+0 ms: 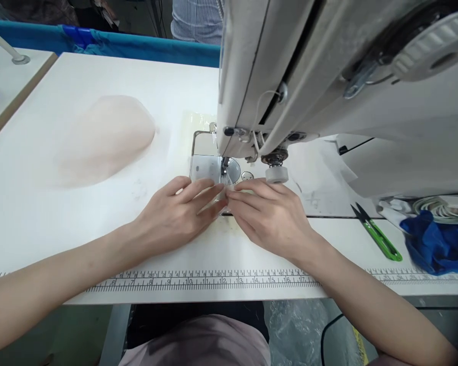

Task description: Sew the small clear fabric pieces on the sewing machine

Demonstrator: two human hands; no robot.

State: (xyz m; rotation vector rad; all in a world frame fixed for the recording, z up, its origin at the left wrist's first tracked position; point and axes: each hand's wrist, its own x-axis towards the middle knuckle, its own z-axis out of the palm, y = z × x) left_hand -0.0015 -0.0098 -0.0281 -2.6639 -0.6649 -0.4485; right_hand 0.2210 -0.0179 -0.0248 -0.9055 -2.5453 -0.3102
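Both hands, the left hand [183, 206] and right hand [265, 211], are pinching a small sheer fabric piece [224, 195] flat on the counter [61, 213] just before the needle [225, 165], and are best keeping fingertips clear of it.

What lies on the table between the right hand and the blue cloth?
In the head view, green snips lie between the right hand and the blue cloth.

A: Your left hand [175, 213] and right hand [269, 216] pinch a thin, nearly clear film piece [222, 197], faintly glossy.
B: And the table [80, 229]?
A: Matt white laminate, smooth. Sheer peach fabric stack [105, 137], soft and matt.
B: The sewing machine [328, 76]?
A: Satin cream enamel; needle plate [213, 168] polished metal. Snips [377, 234] have glossy green plastic handles; blue cloth [435, 244] looks woven.
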